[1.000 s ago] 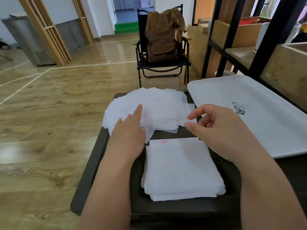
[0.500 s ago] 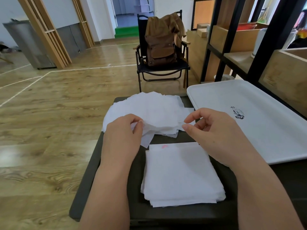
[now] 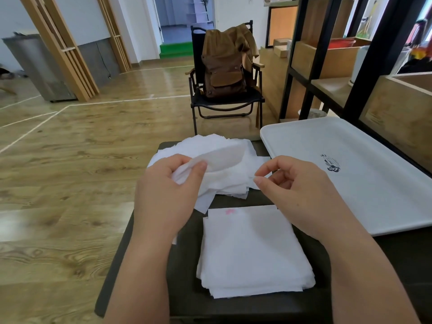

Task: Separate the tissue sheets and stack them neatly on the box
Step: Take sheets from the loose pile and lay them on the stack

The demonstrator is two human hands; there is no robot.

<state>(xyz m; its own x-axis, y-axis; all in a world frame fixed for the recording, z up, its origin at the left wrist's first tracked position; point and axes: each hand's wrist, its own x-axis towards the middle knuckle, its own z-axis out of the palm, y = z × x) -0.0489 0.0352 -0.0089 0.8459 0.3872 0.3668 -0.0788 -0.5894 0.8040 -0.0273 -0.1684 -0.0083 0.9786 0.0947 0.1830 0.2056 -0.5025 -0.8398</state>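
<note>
Since a second ago my left hand (image 3: 168, 192) has gone from lying flat on the loose pile (image 3: 224, 169) to pinching a sheet (image 3: 217, 157) between thumb and fingers and lifting its near edge clear of the rest. Closest to me, the neat stack (image 3: 252, 251) lies squared on the dark box (image 3: 182, 272), with a small pink mark near its far edge. Just beyond it, my hands are over the box's far half. I see the left one curled round the raised sheet, which arcs up and away toward the right. My right hand (image 3: 301, 190) has its fingers bent, thumb and forefinger nearly meeting at the pile's right edge; I cannot tell whether they pinch a sheet. Loose sheets lie fanned and uneven at the box's far end. To the right sits a white tray (image 3: 350, 183) bearing a small black logo. Farther off, a chair (image 3: 224, 99) carries a brown bag (image 3: 224, 66) on the wooden floor.
</note>
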